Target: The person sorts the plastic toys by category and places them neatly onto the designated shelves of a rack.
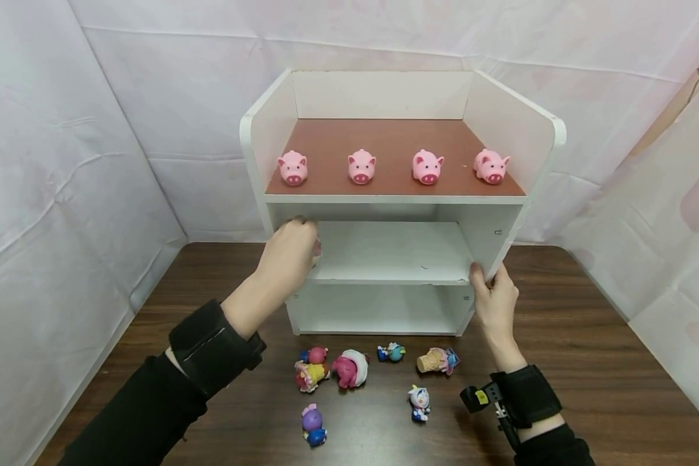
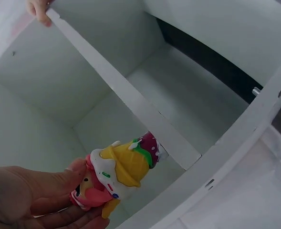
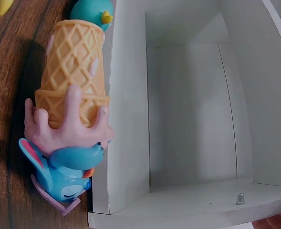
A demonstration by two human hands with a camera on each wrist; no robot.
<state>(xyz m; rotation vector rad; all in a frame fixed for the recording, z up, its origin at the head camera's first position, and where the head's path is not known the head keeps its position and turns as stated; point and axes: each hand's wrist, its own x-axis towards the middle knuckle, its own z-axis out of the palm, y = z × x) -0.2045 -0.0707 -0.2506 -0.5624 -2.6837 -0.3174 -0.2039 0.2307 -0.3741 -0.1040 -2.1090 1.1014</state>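
My left hand [image 1: 287, 259] reaches into the left end of the middle compartment of a small white shelf [image 1: 384, 200]. It grips an ice-cream-cone figurine [image 2: 119, 167] with a pink head, white icing and a yellow cone, tilted, its purple tip near the middle shelf board [image 2: 107, 76]. Most of that figurine is hidden behind the hand in the head view. On the other side, my right hand [image 1: 494, 303] holds the front edge of the right side panel, thumb by the middle board. The right wrist view does not show that hand.
Several pink pig toys [image 1: 362, 167] stand in a row on the brown top. Before the shelf lie a blue-eared cone figurine [image 1: 437, 361], a pink-and-white figurine [image 1: 351, 369], a yellow-dressed one [image 1: 310, 375], a teal one [image 1: 391, 352], a white one [image 1: 419, 402] and a purple one [image 1: 312, 424].
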